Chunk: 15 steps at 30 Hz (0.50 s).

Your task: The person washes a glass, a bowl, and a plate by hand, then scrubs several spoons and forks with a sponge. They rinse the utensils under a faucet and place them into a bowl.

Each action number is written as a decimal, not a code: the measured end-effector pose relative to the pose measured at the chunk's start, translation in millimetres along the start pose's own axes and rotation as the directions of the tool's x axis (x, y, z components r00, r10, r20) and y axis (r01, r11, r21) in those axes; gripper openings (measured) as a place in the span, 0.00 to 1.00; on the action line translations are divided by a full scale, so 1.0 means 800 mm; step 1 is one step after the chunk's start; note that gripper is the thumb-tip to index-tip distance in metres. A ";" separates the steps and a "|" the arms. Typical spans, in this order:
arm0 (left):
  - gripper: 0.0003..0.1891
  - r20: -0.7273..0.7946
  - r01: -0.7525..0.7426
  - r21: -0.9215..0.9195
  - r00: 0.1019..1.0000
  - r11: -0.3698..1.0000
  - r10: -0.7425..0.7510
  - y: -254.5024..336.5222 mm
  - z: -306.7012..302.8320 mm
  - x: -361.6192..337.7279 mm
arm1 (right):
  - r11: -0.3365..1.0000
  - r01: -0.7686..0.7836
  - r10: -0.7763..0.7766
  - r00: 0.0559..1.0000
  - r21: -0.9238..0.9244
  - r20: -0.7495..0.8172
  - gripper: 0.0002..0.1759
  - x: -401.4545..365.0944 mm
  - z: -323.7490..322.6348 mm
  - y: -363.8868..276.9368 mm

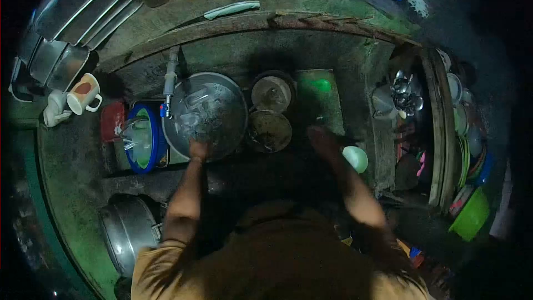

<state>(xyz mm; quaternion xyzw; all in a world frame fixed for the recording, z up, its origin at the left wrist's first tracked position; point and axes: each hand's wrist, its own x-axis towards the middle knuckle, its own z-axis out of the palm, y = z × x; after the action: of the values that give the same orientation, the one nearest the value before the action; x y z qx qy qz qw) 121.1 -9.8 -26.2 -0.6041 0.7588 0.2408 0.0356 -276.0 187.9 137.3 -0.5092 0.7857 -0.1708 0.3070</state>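
My left hand (199, 149) is at the near side of a large round metal basin (237, 90), over its rim. Water and several clear, glass-like pieces (195, 99) are in the basin; my fingertips are too indistinct to read. In shadow to the right, my right hand (322, 135) is beside a flat greenish board (333, 112) with a bright green round thing (321, 84) on it. Darkness hides the fingers of that hand and anything in them. Between the hands stand two round, dirty-looking pans (270, 130), one behind the other. A pale green bowl (356, 159) lies right of my right hand.
A tap (168, 97) on a pipe reaches the basin's left rim. Farther left are a blue tub (132, 158) and a mug (84, 95). A large metal pot (127, 230) stands near my left arm. Spoons (406, 91) and a wooden ledge (438, 128) are at right.
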 end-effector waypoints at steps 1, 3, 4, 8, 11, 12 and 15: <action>0.30 -0.016 0.050 -0.082 0.999 0.995 -0.052 0.001 -0.003 -0.012 | 0.991 0.074 -0.068 0.996 -0.114 0.053 0.16 0.032 0.022 0.009; 0.32 -0.078 0.129 -0.268 0.985 0.955 -0.154 0.008 -0.010 -0.049 | 0.973 0.140 -0.125 0.988 -0.184 0.092 0.17 0.092 0.079 0.051; 0.33 -0.120 0.146 -0.362 0.972 0.921 -0.201 0.015 -0.014 -0.071 | 0.964 0.161 -0.149 0.986 -0.214 0.068 0.17 0.117 0.113 0.079; 0.34 -0.218 0.122 -0.659 0.914 0.742 -0.343 0.077 -0.062 -0.186 | 0.944 0.195 -0.188 0.981 -0.266 0.052 0.18 0.194 0.220 0.164; 0.31 -0.197 0.095 -0.793 0.895 0.602 -0.400 0.111 -0.088 -0.259 | 0.956 0.106 0.028 0.896 -0.274 0.443 0.16 0.201 0.166 0.110; 0.30 -0.178 0.156 -0.777 0.874 0.609 -0.451 0.112 -0.086 -0.277 | 0.954 0.098 0.061 0.863 -0.285 0.502 0.16 0.204 0.145 0.104; 0.28 -0.106 0.247 -0.804 0.836 0.541 -0.538 0.099 -0.060 -0.318 | 0.869 0.222 0.086 0.814 -0.443 0.575 0.17 0.236 0.144 0.164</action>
<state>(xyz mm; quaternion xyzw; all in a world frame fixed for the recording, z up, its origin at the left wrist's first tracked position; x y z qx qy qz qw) 126.2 212.0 129.4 -0.7494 0.4202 0.4144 -0.3001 -346.7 77.4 -83.8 -0.6261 0.6526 0.1853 0.3845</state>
